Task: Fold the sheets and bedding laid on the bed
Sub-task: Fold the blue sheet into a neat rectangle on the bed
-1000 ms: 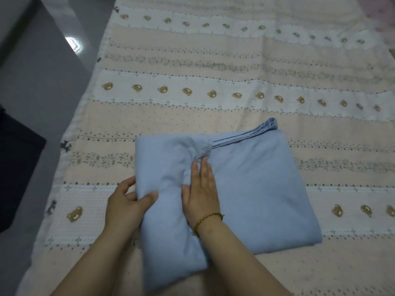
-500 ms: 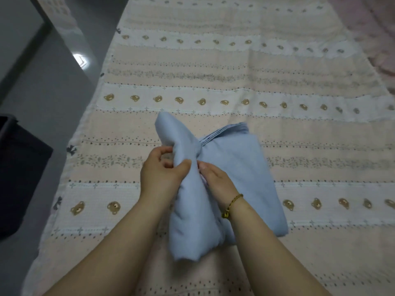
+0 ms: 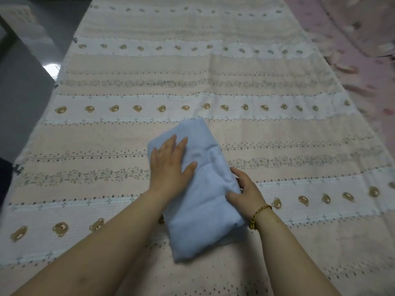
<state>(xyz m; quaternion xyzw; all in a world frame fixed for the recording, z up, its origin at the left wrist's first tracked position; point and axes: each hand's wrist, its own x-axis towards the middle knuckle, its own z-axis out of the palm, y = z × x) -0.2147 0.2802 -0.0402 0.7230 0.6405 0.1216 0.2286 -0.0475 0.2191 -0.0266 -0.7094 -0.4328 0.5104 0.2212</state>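
A light blue sheet (image 3: 205, 212) lies folded into a narrow oblong bundle on the striped bear-print bed cover (image 3: 192, 82), its long side running away from me and slightly left. My left hand (image 3: 168, 167) lies flat on the bundle's far left part, fingers straight and spread. My right hand (image 3: 245, 193), with a braided bracelet at the wrist, holds the bundle's right edge. Its thumb is on top and its fingers curl at the side, their tips hidden under the cloth.
The bear-print cover spreads wide around the bundle. Pink patterned bedding (image 3: 363, 60) lies along the right side. Grey floor (image 3: 21, 92) runs past the bed's left edge, with a dark object (image 3: 4, 178) at the far left.
The left half of the blue sheet was lifted and laid over the right half, making a narrower bundle. My left hand let go and now lies flat on top. My right hand moved to the right edge.
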